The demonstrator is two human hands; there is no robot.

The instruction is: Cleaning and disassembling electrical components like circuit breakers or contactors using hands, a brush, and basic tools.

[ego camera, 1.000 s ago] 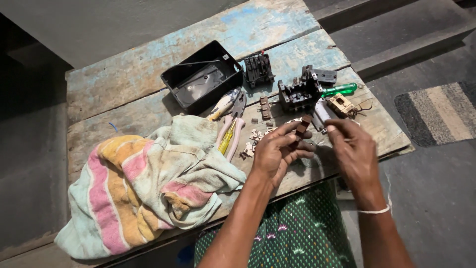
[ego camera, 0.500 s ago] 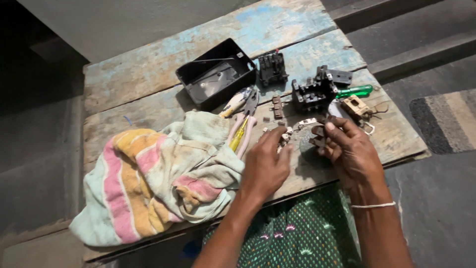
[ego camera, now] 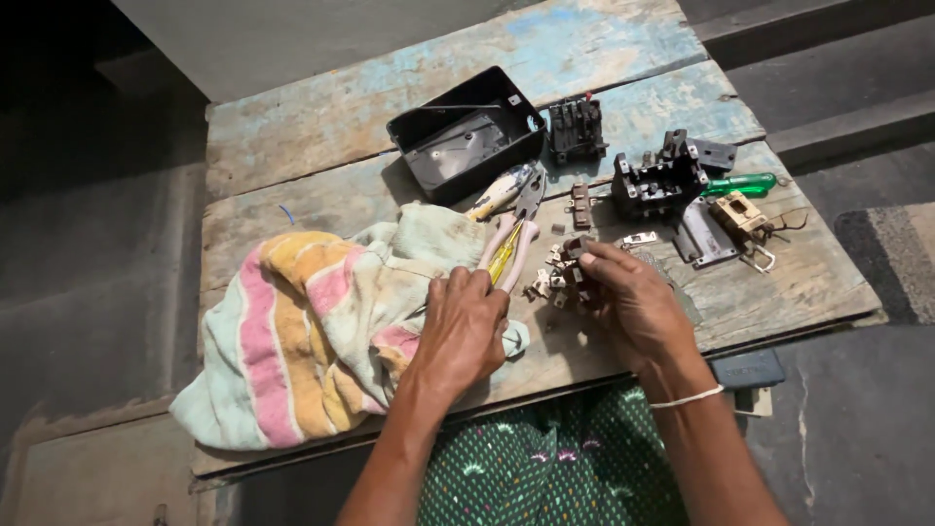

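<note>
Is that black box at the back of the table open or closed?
Open. The black box lies with its hollow side up, no lid on it, its grey inner floor showing.

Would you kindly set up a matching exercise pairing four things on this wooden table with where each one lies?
Things:
1. striped cloth
2. black box
3. green-handled screwdriver
4. pliers

Places:
A. far right, beside the black switch block
B. near left part of the table, partly under the left hand
C. far side of the table, open side up
D. middle, at the cloth's far edge, handles toward the person

Pairs: 1-B, 2-C, 3-A, 4-D
</note>
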